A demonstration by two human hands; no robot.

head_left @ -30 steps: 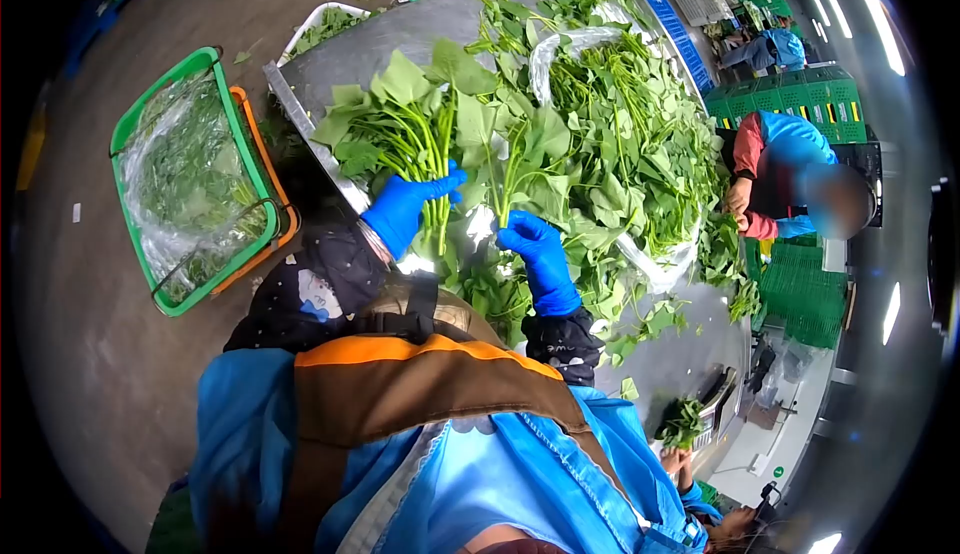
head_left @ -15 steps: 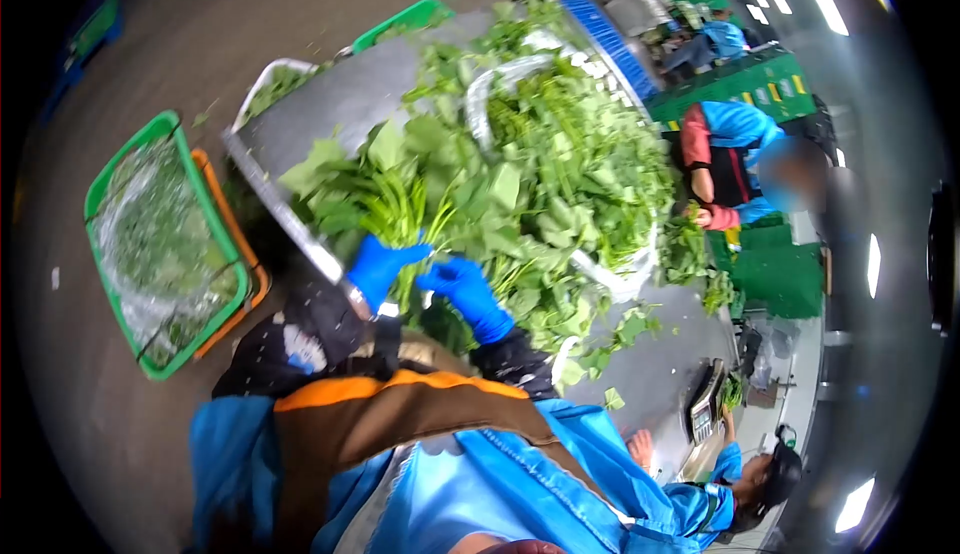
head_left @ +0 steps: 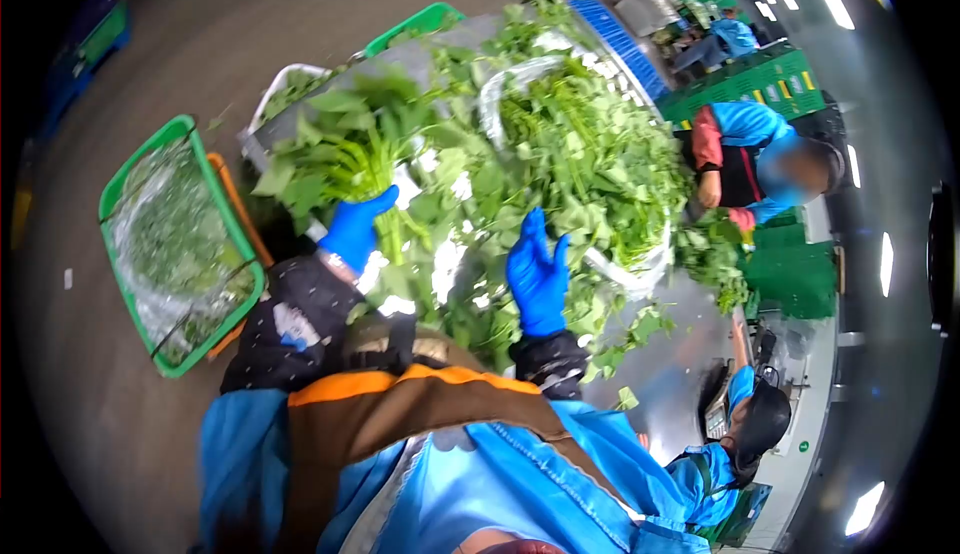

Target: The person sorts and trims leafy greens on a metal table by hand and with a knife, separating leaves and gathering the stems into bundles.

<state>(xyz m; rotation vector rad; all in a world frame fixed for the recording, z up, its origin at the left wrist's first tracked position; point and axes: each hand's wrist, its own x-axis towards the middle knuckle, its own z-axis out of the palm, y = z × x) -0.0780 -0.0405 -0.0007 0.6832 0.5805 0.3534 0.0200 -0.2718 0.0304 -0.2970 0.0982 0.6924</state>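
Note:
In a blue glove, my left hand [head_left: 357,231] is closed around the stems of a bunch of leafy greens [head_left: 345,159]. The leaves fan out up and to the left, and stem ends stick out below the fist. My right hand [head_left: 538,276], also gloved in blue, holds nothing; its fingers are apart, over the near side of the heap. The big heap of leafy greens [head_left: 590,154] covers much of the metal table, partly inside a white-rimmed clear plastic bag [head_left: 490,104].
At left on the floor stands a green basket [head_left: 250,284] lined with plastic and holding greens, against an orange one [head_left: 237,204]. A green crate [head_left: 415,26] is behind the table. One co-worker [head_left: 745,159] works across the table, another [head_left: 720,464] at the right by a scale [head_left: 718,409].
My left hand has moved left with the bunch, now lifted off the heap. My right hand has moved away to the right and spread its fingers. The co-worker at right has reached farther across.

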